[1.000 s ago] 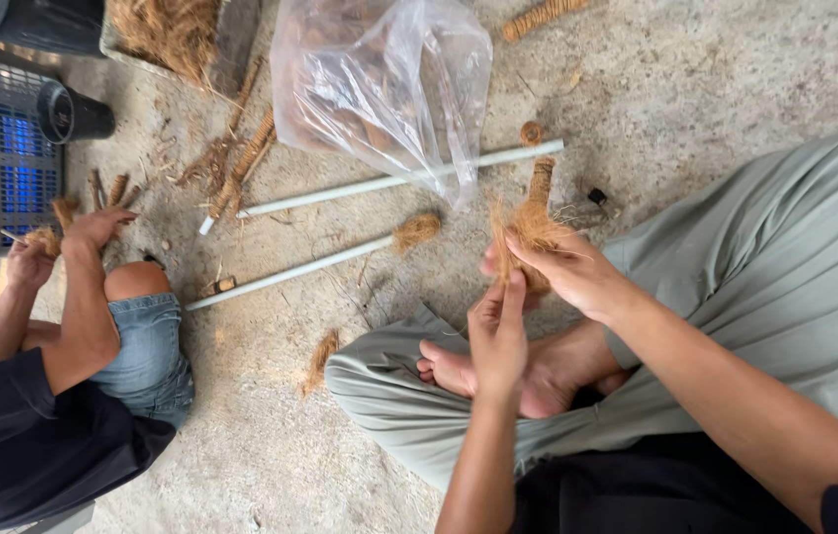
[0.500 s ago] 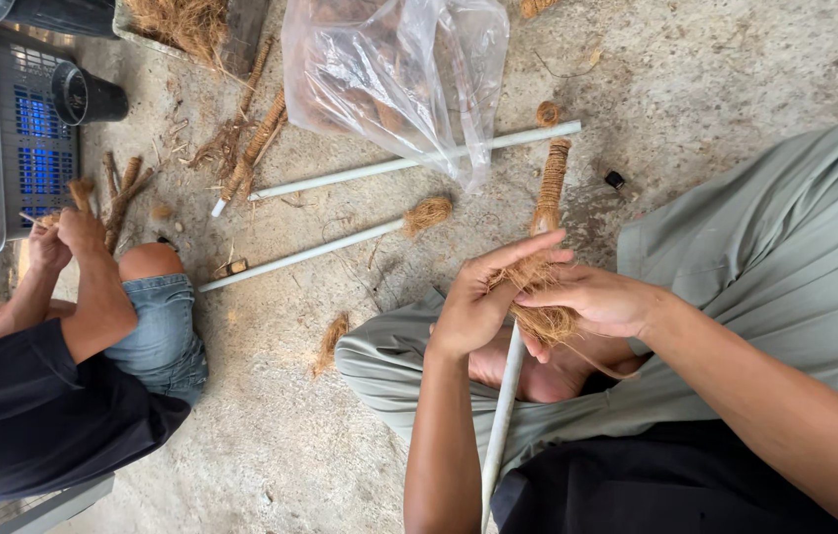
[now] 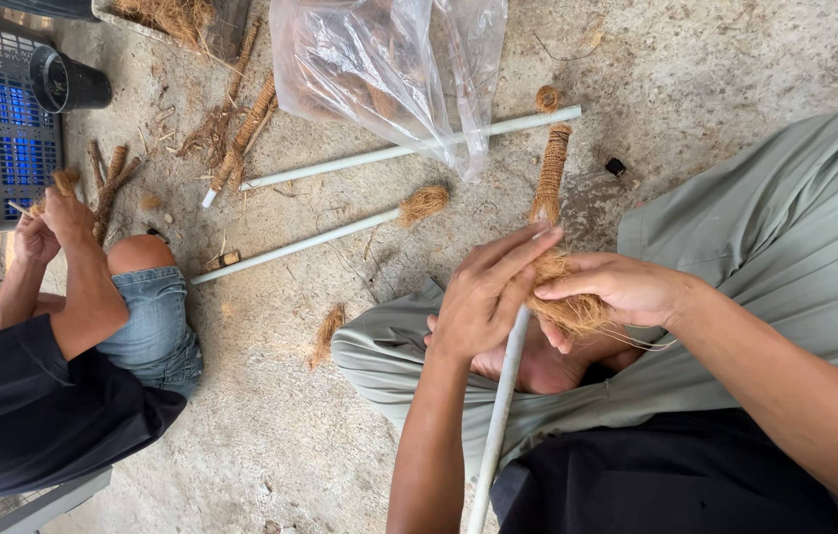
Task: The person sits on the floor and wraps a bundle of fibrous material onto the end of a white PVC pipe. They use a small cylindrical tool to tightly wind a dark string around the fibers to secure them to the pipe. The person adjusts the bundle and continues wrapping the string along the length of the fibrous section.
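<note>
A: Head view, what's in hand?
B: Wrapping coir onto a white pipe [image 3: 501, 396] over the lap. Left hand [image 3: 483, 297] curled round pipe, fingers closed. Right hand [image 3: 627, 287] pinches a coconut fibre clump [image 3: 569, 309] against it.
A: Next?
B: Probably tight winding w/ steady tension.

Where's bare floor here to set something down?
Open concrete lies right of the plastic bag, above the grey trouser leg. Another patch sits between the other person's denim knee and the grey-clad knee. Crowded: around the two white pipes and fibre-wrapped sticks.
</note>
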